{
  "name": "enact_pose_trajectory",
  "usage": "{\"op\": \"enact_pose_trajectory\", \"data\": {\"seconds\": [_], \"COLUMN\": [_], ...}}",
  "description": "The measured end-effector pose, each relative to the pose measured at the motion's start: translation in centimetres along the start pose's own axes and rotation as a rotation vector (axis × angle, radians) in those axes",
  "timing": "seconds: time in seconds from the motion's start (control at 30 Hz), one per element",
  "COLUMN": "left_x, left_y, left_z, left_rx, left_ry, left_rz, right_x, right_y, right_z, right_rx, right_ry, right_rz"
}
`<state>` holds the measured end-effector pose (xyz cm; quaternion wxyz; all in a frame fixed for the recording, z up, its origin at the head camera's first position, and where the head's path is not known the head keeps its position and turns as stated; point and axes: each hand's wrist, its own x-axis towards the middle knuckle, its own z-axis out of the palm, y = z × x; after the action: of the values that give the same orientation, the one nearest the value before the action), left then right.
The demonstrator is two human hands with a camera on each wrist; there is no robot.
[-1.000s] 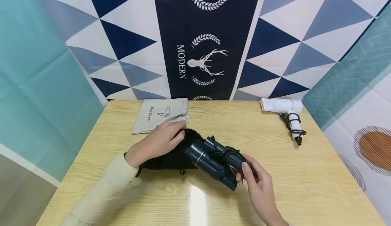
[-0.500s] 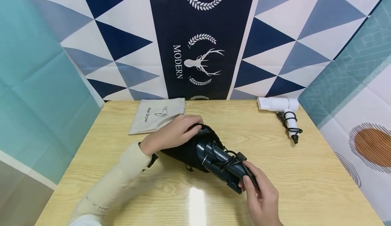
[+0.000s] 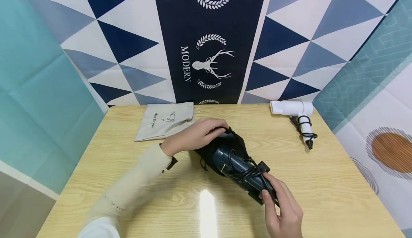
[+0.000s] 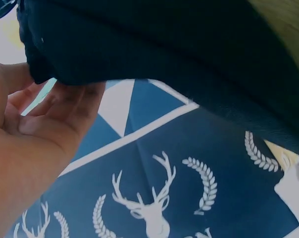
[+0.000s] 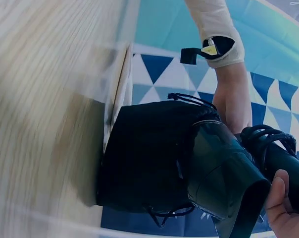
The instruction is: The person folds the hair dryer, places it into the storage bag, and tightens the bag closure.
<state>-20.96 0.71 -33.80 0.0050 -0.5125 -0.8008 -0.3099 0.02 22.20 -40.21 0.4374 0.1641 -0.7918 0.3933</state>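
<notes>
A dark blue hair dryer (image 3: 236, 170), its handle folded against the barrel and wrapped in black cord, lies partly inside a black drawstring bag (image 5: 144, 153). My right hand (image 3: 283, 206) grips the end of the handle, thumb on top. At the upper rim of the bag's mouth, my left hand (image 3: 201, 132) pinches the fabric between thumb and fingers. In the left wrist view the bag cloth covers the left fingertips (image 4: 65, 94). The dryer's nozzle end still sticks out toward the right hand, and its inner end is hidden by the bag.
A grey cloth pouch (image 3: 167, 120) printed "Hair Dryer" lies flat at the back left of the wooden table (image 3: 154, 206). A white hair dryer (image 3: 293, 108) with a cord-wrapped handle lies at the back right. Patterned cloth walls stand behind and on both sides.
The left hand has drawn the bag's mouth rightward over more of the blue hair dryer. The right hand, gripping the handle, has shifted slightly right and down.
</notes>
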Motion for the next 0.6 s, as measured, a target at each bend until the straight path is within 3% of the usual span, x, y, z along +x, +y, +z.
{"op": "enact_pose_trajectory", "data": {"seconds": [0.17, 0.4, 0.6], "left_x": [0.6, -0.2, -1.0], "left_y": [-0.6, -1.2, -1.2], "left_z": [1.1, 1.7, 2.0], "left_rx": [-0.012, -0.014, 0.022], "left_ry": [0.011, -0.042, -0.117], "left_rz": [0.0, -0.004, -0.005], "right_x": [0.5, 0.7, -0.4], "right_y": [-0.2, 0.0, 0.6], "right_z": [-0.2, -0.4, -1.2], "right_rx": [-0.082, -0.162, -0.261], "right_ry": [0.017, -0.019, -0.135], "right_rz": [-0.1, -0.28, -0.276]}}
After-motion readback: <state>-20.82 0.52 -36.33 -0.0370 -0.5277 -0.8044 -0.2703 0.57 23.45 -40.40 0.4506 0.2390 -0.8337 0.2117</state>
